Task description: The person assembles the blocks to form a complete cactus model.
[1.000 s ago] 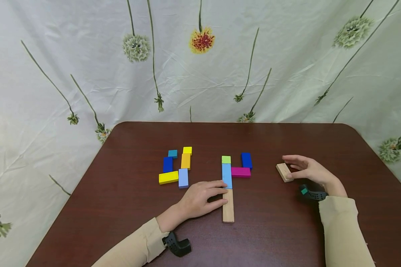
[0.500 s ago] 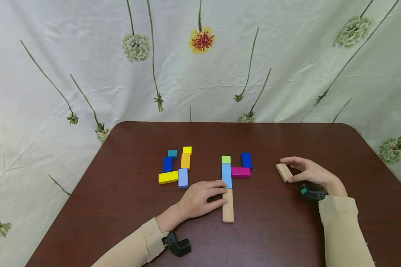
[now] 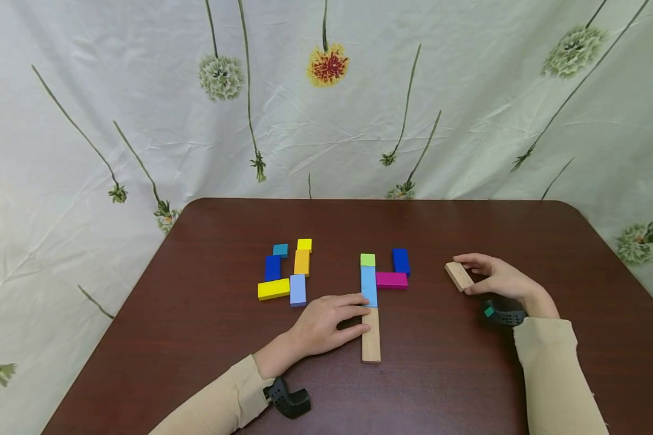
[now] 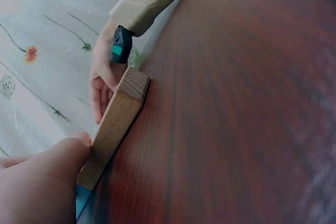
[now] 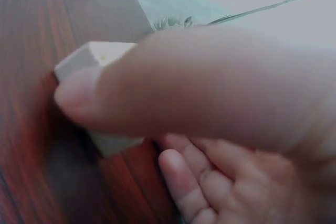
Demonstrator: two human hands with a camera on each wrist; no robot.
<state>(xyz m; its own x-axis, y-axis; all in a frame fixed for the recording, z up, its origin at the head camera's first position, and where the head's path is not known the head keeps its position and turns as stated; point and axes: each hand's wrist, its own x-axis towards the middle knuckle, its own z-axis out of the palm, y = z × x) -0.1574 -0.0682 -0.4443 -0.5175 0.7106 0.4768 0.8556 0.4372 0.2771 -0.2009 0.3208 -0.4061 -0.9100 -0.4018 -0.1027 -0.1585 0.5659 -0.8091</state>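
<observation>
On the right of the head view, my right hand (image 3: pixel 503 281) pinches a short plain wooden block (image 3: pixel 459 277) between thumb and forefinger. The right wrist view has the thumb covering much of that pale block (image 5: pixel 79 61). My left hand (image 3: pixel 326 326) rests its fingertips along the left side of a column of blocks: a long plain wooden block (image 3: pixel 371 344) nearest me, a light blue block (image 3: pixel 368 279) beyond it and a small green block (image 3: pixel 367 259) at the far end. A magenta block (image 3: pixel 392 280) joins the light blue one's right side, with a dark blue block (image 3: pixel 401 261) behind it.
Left of the column lies a second group: yellow block (image 3: pixel 274 290), blue block (image 3: pixel 272 267), teal block (image 3: pixel 280 250), periwinkle block (image 3: pixel 298 291), orange block (image 3: pixel 302 262) and small yellow block (image 3: pixel 305 244). The brown table (image 3: pixel 239 368) ends at a flowered cloth (image 3: pixel 359 121).
My right hand's thumb and forefinger have closed on the short wooden block's ends and shifted it slightly to the left and away. The left hand has stayed where it was.
</observation>
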